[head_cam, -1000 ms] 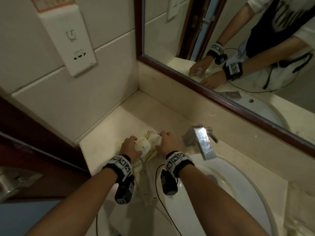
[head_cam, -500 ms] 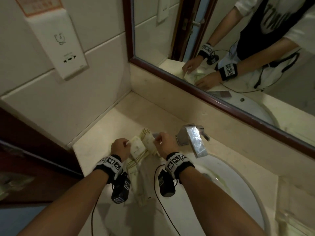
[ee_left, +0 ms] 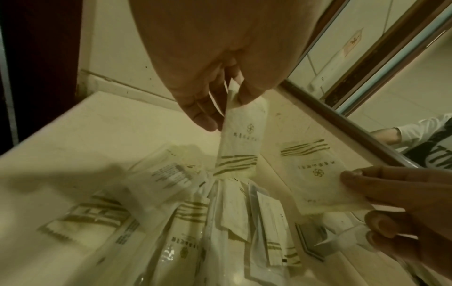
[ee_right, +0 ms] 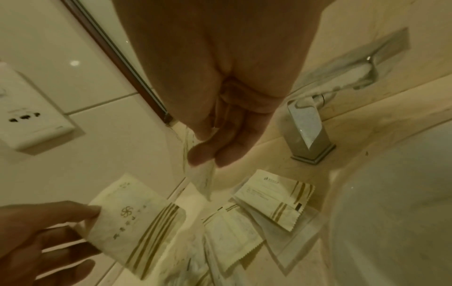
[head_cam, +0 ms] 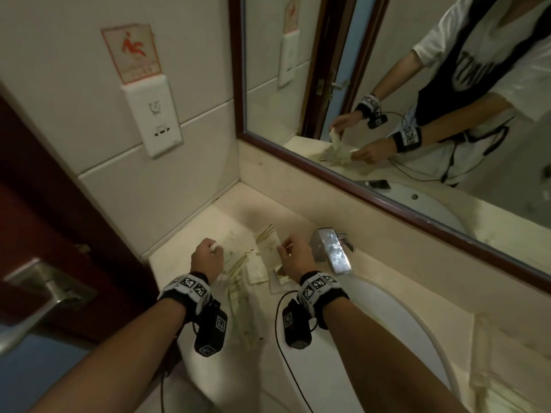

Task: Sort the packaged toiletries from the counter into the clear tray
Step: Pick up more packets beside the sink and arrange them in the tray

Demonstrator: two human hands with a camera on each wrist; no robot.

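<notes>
Several white sachets with gold stripes [head_cam: 241, 296] lie heaped on the cream counter [head_cam: 185, 263] left of the basin. The edges of a clear tray [ee_left: 309, 246] show under the right side of the heap. My left hand [head_cam: 213, 248] pinches one sachet [ee_left: 240, 139] by its top edge, so it hangs above the pile. My right hand [head_cam: 283, 248] pinches a second sachet [head_cam: 269, 248], held just left of the tap. In the right wrist view that second sachet [ee_right: 200, 178] is edge-on under my right hand [ee_right: 203, 160]. The two hands are apart.
A chrome tap [head_cam: 331, 251] stands right of my right hand, with the white basin [head_cam: 387, 323] beyond. A framed mirror [head_cam: 387, 84] runs along the back wall. A wall socket [head_cam: 155, 120] is on the left tiles. A dark door with a metal handle [head_cam: 38, 290] stands left.
My hands were together over the pile; now they have drawn apart, each lifting its own sachet. The head view has tilted up and back.
</notes>
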